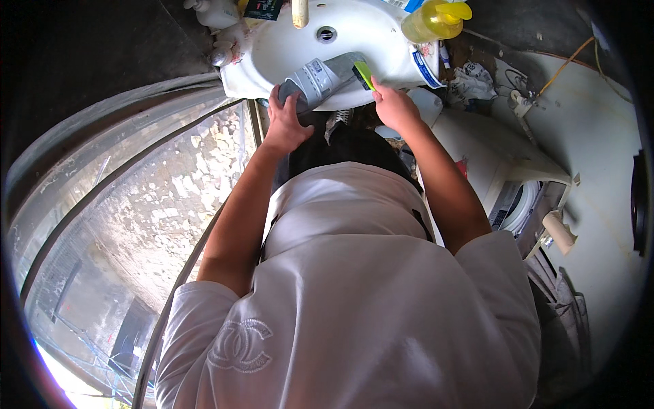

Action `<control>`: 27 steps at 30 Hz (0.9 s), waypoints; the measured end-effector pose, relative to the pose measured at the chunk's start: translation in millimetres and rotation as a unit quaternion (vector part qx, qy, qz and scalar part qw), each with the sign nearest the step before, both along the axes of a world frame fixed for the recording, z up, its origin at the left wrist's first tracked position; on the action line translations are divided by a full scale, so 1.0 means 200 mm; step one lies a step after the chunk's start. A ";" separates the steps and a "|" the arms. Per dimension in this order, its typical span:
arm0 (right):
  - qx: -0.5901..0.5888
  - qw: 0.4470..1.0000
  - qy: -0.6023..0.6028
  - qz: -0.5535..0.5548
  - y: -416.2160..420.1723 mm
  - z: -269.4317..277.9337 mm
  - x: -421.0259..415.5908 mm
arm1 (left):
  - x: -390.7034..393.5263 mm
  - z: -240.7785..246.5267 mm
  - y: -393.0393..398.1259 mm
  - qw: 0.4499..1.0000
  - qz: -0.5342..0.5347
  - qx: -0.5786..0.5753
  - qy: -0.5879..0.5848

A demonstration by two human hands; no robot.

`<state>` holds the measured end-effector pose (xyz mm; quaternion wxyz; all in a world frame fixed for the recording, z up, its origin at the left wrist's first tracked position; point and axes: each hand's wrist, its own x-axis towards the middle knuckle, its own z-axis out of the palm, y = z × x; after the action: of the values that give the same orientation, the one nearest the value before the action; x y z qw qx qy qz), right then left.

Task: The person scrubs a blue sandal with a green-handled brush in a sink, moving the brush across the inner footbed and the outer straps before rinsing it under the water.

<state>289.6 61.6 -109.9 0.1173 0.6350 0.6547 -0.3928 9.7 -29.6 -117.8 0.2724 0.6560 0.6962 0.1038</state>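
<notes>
A grey slide sandal [319,81] with a broad, light patterned strap lies slantwise over the front rim of a white washbasin [276,43]. My left hand [287,121] grips the sandal's near end, fingers spread over its edge. In my right hand [397,106] is a small scrubbing brush [365,75] with a lime-green back and dark bristles. The brush is by the sandal's far end, its bristles facing the sandal; whether they touch, I cannot tell. Part of the sole is hidden under the strap.
Above the basin's drain [326,34] juts a tap [300,13]. A yellow pump bottle [431,23] and a toothpaste tube [425,67] sit on the right rim. A white pump bottle [217,13] stands at left. Right of me is a washing machine [518,204]; a window [148,204] lies left.
</notes>
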 end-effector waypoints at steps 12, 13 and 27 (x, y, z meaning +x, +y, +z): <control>0.180 0.977 0.111 0.042 -0.16 0.21 -0.16 | -0.10 -0.08 0.18 0.994 0.028 0.103 -0.024; 0.194 0.971 0.124 0.061 -0.19 0.21 -0.17 | -0.08 -0.04 0.21 0.996 0.032 0.083 -0.032; 0.136 0.985 0.012 0.106 -0.02 0.09 -0.19 | -0.02 -0.06 0.20 0.998 0.020 0.042 -0.037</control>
<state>250.8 57.8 -91.8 0.0627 0.5669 0.7674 -0.2928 6.4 10.3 -130.6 0.2678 0.6488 0.6935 0.1625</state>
